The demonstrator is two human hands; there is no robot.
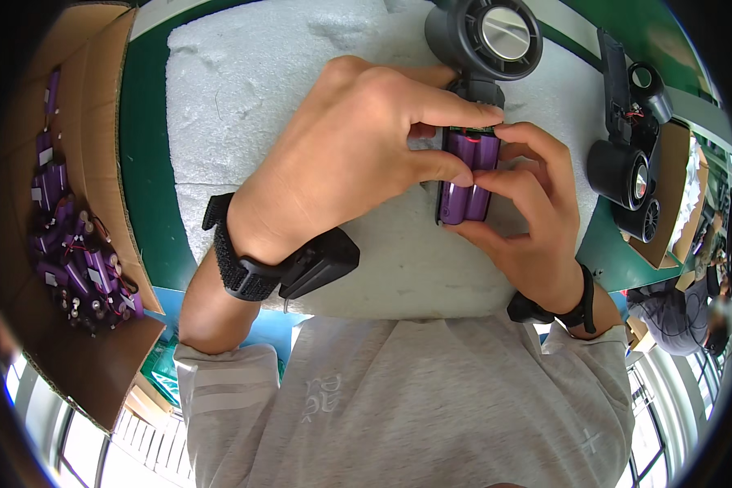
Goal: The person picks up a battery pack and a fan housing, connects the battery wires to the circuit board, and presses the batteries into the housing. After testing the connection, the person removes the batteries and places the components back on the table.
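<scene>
A black handheld fan (446,42) lies on the foam pad, its round head at the far side and its handle toward me. The handle is uncovered and holds a purple battery pack (460,202) of two cells side by side. A strip of green circuit board and a bit of red wire show above the cells. My left hand (346,134) grips the handle from the left, thumb on the cells and index finger by the board. On the right, my right hand (537,207) closes round the handle's edge, with fingertips touching the battery pack.
White foam pad (244,89) covers the green table. To the left stands a cardboard box (98,122) with several purple battery packs (77,260). More black fan bodies (618,172) lie at the right, beside another carton (672,191). A person (679,317) is in the right background.
</scene>
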